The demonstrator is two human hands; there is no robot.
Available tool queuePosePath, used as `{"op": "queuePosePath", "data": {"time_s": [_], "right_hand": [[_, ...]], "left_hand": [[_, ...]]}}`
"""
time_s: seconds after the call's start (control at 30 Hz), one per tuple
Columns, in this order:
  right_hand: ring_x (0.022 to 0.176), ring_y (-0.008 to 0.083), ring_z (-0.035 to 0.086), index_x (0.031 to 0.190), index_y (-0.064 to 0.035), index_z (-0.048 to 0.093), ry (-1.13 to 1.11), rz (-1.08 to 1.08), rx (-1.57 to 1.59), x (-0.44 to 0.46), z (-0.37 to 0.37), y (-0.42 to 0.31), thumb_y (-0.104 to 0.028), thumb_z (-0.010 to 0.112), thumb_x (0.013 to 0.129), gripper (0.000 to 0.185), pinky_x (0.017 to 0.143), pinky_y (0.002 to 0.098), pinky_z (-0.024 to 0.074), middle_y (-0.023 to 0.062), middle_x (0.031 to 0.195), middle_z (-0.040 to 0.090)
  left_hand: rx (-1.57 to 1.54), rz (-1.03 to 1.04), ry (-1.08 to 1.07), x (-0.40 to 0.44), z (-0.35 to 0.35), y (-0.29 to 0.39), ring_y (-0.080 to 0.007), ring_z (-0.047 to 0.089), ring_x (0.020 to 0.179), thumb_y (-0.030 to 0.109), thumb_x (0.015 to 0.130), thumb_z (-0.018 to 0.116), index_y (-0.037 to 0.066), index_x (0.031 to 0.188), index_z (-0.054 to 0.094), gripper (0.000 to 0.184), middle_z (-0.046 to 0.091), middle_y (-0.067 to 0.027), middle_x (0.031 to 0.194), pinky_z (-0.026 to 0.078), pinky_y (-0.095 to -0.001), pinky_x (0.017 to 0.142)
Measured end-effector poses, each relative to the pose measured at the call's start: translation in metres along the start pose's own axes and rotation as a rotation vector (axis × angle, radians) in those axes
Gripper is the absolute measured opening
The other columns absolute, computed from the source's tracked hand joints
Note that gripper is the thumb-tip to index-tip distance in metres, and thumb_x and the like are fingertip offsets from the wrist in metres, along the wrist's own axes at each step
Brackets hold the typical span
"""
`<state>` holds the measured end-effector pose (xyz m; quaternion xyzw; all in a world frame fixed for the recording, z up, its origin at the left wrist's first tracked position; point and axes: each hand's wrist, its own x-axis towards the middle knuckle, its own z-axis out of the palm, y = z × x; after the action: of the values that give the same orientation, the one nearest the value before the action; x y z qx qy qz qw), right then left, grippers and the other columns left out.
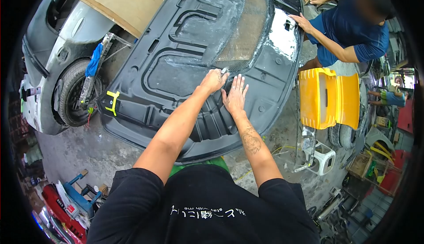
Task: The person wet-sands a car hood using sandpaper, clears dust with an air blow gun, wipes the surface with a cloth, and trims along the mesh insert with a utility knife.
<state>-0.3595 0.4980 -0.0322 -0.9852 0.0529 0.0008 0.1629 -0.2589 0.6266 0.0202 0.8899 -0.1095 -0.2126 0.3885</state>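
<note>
A large black moulded car panel [176, 77] lies in front of me, with ribs and recesses. A brown mesh section [243, 27] is set into it. My left hand [213, 81] is closed near the mesh's lower edge. A small pale tip [225, 70] shows past its fingers; the rest of that thing is hidden. My right hand [235, 97] rests flat on the panel just right of it, fingers stretched out and holding nothing. A white patch [282, 34] covers part of the panel's far right side.
A co-worker [353, 27] stands at the panel's right edge, one hand on it. A yellow plastic part [316, 98] and a white stool [324, 159] are at right. On the left is a car body with a wheel [73, 91]. A red part [62, 206] lies lower left.
</note>
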Motion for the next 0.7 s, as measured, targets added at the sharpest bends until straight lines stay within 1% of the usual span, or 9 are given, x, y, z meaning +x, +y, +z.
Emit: {"op": "queuePosePath", "data": {"time_s": [0.03,0.07,0.13,0.2,0.27,0.4,0.6,0.67,0.7], "right_hand": [[0.152,0.0409,0.009,0.152,0.0107,0.020,0.000,-0.001,-0.002,0.000,-0.001,0.000,-0.040,0.060,0.093,0.088,0.120,0.0610,0.0079,0.0258,0.163,0.014],[0.152,0.0405,0.010,0.152,0.0104,0.021,-0.010,0.002,-0.018,-0.001,-0.002,0.000,-0.041,0.060,0.093,0.087,0.120,0.0605,0.0084,0.0254,0.163,0.014],[0.152,0.0400,0.011,0.152,0.0102,0.021,-0.011,0.001,-0.031,0.002,-0.004,-0.001,-0.042,0.059,0.094,0.087,0.120,0.0601,0.0088,0.0250,0.163,0.015],[0.152,0.0411,0.010,0.152,0.0111,0.021,-0.011,0.011,0.007,0.001,-0.006,-0.004,-0.037,0.060,0.093,0.085,0.120,0.0609,0.0081,0.0261,0.163,0.014],[0.152,0.0409,0.010,0.152,0.0112,0.021,-0.014,-0.003,0.008,0.003,-0.004,-0.007,-0.036,0.060,0.093,0.084,0.120,0.0604,0.0080,0.0260,0.163,0.015],[0.152,0.0402,0.011,0.151,0.0113,0.023,-0.003,-0.055,0.023,0.003,0.006,-0.018,-0.033,0.060,0.093,0.081,0.121,0.0589,0.0079,0.0255,0.163,0.015],[0.152,0.0391,0.011,0.151,0.0094,0.026,-0.062,-0.079,-0.025,-0.007,0.008,-0.028,-0.036,0.060,0.093,0.081,0.121,0.0592,0.0075,0.0228,0.162,0.019],[0.152,0.0379,0.012,0.151,0.0069,0.029,-0.067,-0.094,-0.031,-0.010,0.010,-0.025,-0.039,0.058,0.094,0.079,0.121,0.0591,0.0076,0.0206,0.163,0.020],[0.152,0.0379,0.012,0.151,0.0069,0.029,-0.068,-0.090,-0.028,-0.013,0.010,-0.024,-0.039,0.058,0.094,0.079,0.121,0.0591,0.0076,0.0206,0.163,0.020]], "left_hand": [[-0.001,0.045,0.052,-0.003,0.001,0.004,-0.0457,0.067,0.093,0.042,0.096,0.059,-0.007,0.096,0.068,0.050,0.069,-0.0295,0.091,0.051,-0.0490,0.086],[-0.002,0.045,0.053,-0.006,0.002,0.007,-0.0457,0.067,0.093,0.042,0.096,0.059,-0.007,0.096,0.068,0.050,0.069,-0.0295,0.091,0.051,-0.0490,0.086],[-0.008,-0.046,0.058,-0.002,0.011,0.000,-0.0498,0.062,0.100,0.038,0.097,0.058,-0.008,0.094,0.068,0.047,0.065,-0.0342,0.100,0.051,-0.0517,0.086],[0.036,-0.022,0.094,-0.003,0.006,-0.007,-0.0497,0.063,0.099,0.036,0.096,0.059,-0.007,0.095,0.068,0.044,0.065,-0.0346,0.098,0.051,-0.0521,0.085],[0.060,-0.090,0.102,-0.011,-0.015,-0.008,-0.0503,0.063,0.097,0.035,0.095,0.060,-0.008,0.097,0.067,0.043,0.066,-0.0340,0.095,0.052,-0.0530,0.083],[0.141,-0.030,0.176,-0.023,-0.034,-0.029,-0.0504,0.064,0.092,0.034,0.095,0.061,-0.008,0.091,0.065,0.043,0.065,-0.0348,0.090,0.053,-0.0535,0.079],[0.211,-0.007,0.079,-0.061,-0.012,-0.018,-0.0504,0.066,0.089,0.034,0.095,0.060,-0.005,0.095,0.065,0.040,0.067,-0.0325,0.089,0.054,-0.0542,0.078],[0.180,-0.034,0.105,-0.072,-0.010,-0.018,-0.0504,0.066,0.090,0.034,0.095,0.060,-0.005,0.098,0.064,0.040,0.067,-0.0331,0.090,0.054,-0.0541,0.079],[0.232,-0.100,0.084,-0.077,-0.012,-0.021,-0.0475,0.067,0.093,0.035,0.097,0.056,-0.005,0.098,0.063,0.041,0.069,-0.0303,0.092,0.055,-0.0522,0.083]]}}
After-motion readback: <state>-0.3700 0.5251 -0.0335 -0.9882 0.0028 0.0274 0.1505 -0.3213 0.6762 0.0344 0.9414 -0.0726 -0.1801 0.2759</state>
